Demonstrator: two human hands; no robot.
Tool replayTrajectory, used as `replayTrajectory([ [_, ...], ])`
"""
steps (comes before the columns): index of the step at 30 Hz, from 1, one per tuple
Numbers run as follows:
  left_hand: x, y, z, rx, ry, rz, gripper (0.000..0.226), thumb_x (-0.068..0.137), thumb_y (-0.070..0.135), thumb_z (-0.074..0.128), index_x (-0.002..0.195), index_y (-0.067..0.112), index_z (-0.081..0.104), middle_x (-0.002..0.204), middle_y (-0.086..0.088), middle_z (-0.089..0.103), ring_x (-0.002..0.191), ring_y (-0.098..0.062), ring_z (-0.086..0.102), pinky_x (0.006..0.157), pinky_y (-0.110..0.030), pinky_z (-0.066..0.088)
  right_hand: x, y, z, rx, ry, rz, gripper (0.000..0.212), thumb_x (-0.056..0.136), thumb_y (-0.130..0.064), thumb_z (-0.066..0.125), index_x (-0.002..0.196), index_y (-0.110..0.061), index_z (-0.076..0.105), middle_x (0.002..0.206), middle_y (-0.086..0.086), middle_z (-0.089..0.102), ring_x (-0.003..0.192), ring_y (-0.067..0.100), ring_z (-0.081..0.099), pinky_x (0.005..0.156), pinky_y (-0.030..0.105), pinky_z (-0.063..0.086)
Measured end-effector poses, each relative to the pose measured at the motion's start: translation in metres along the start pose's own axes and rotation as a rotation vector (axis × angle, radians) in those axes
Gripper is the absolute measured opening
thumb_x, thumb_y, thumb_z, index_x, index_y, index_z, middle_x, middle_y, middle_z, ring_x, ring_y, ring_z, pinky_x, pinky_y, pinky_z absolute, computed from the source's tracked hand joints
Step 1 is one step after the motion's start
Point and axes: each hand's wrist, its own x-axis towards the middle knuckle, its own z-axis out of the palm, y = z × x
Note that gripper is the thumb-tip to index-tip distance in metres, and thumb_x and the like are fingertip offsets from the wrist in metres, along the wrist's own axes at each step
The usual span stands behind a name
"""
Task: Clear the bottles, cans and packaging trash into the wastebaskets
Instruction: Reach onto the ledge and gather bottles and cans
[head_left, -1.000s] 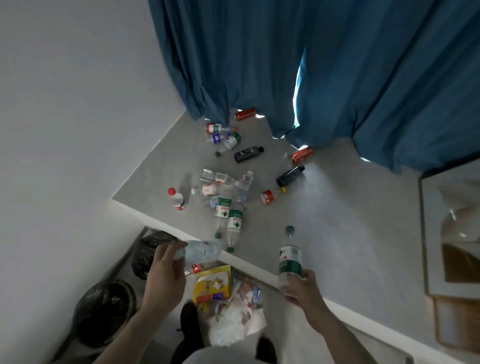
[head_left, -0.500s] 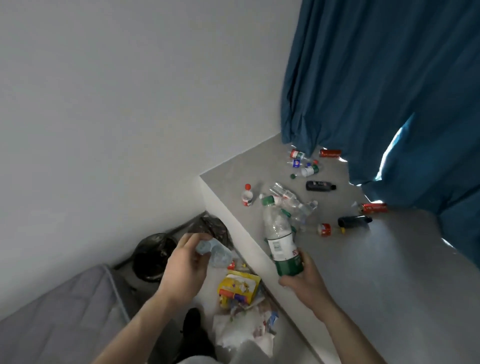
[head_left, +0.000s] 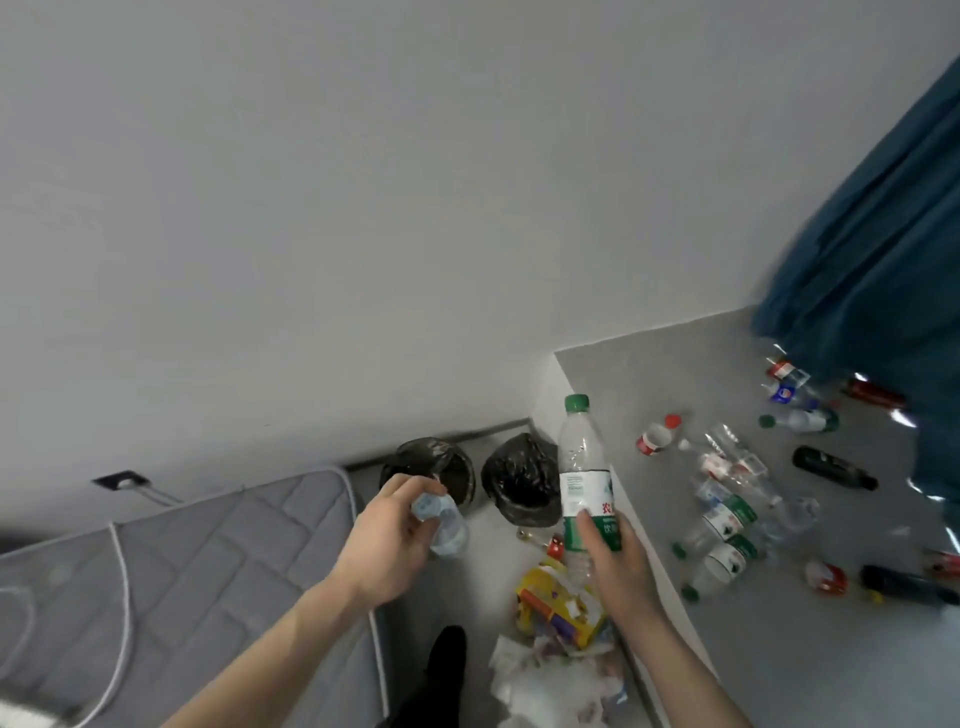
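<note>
My left hand (head_left: 387, 540) grips a small crumpled clear bottle (head_left: 441, 525) just in front of the left wastebasket (head_left: 465, 470), which is lined with a black bag. My right hand (head_left: 618, 561) holds a tall green-capped water bottle (head_left: 582, 467) upright by its lower half, close to the right wastebasket (head_left: 514, 480). Both baskets stand on the floor against the wall. Several more bottles (head_left: 727, 519) and red cans (head_left: 826, 577) lie scattered on the raised grey platform (head_left: 649, 364) to the right.
A yellow package (head_left: 561, 608) and crumpled white wrappers (head_left: 550, 680) lie on the floor below my hands. A grey quilted mattress (head_left: 182, 571) with a white cable fills the lower left. A blue curtain (head_left: 883, 260) hangs at the right. My dark shoe (head_left: 447, 660) stands between mattress and trash.
My view has swung left, bringing both wastebaskets and the mattress into sight. Both hands, still holding their bottles, have moved closer to the baskets.
</note>
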Motion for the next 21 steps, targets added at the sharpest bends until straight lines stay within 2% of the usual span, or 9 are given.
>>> replayTrajectory([
  [3,0.018,-0.015,-0.021,0.028,-0.008,-0.022,0.036,0.085,0.014,0.066,0.112,0.038,0.063,0.113,0.022,0.054,0.084,-0.001,0.060,0.083,-0.028,0.052,0.013,-0.011,0.024,-0.027,0.006,0.001,0.030,0.095,-0.038,0.067,0.123,-0.029,0.060,0.110,-0.005,0.073,0.096,0.012,0.072,0.083,0.036,0.057],
  [8,0.033,-0.034,-0.041,0.003,0.033,-0.072,0.033,0.083,0.020,0.066,0.110,0.039,0.063,0.113,0.023,0.056,0.081,-0.004,0.064,0.081,-0.033,0.054,0.028,-0.021,0.038,-0.059,-0.004,0.020,0.053,0.082,-0.008,0.080,0.124,-0.024,0.051,0.112,-0.006,0.067,0.096,0.008,0.067,0.075,0.026,0.051],
  [12,0.032,-0.039,-0.049,0.019,0.068,-0.128,0.032,0.085,0.021,0.068,0.110,0.040,0.063,0.114,0.022,0.056,0.082,-0.008,0.065,0.081,-0.032,0.052,0.042,-0.027,0.037,-0.153,-0.087,-0.049,0.062,0.074,-0.001,0.080,0.119,-0.036,0.056,0.104,-0.008,0.072,0.094,0.013,0.071,0.085,0.041,0.059],
  [14,0.031,-0.040,-0.053,0.053,0.076,-0.145,0.033,0.085,0.020,0.069,0.110,0.040,0.063,0.111,0.020,0.056,0.081,-0.009,0.063,0.079,-0.030,0.049,0.047,-0.033,0.037,-0.173,-0.114,-0.081,0.060,0.070,0.001,0.079,0.114,-0.035,0.057,0.100,-0.007,0.073,0.092,0.017,0.071,0.085,0.045,0.059],
  [17,0.026,-0.036,-0.058,0.094,0.089,-0.164,0.033,0.084,0.021,0.068,0.111,0.039,0.063,0.108,0.016,0.056,0.078,-0.008,0.062,0.078,-0.033,0.051,0.052,-0.041,0.039,-0.149,-0.133,-0.080,0.061,0.069,-0.002,0.081,0.115,-0.034,0.055,0.102,-0.004,0.072,0.090,0.014,0.071,0.085,0.042,0.061],
  [21,0.020,-0.029,-0.057,0.133,0.169,-0.180,0.031,0.084,0.023,0.067,0.110,0.039,0.063,0.108,0.017,0.056,0.085,-0.009,0.064,0.080,-0.033,0.051,0.068,-0.049,0.046,-0.135,-0.195,-0.120,0.063,0.067,-0.018,0.090,0.115,-0.036,0.052,0.104,-0.010,0.071,0.093,0.007,0.071,0.085,0.037,0.061],
])
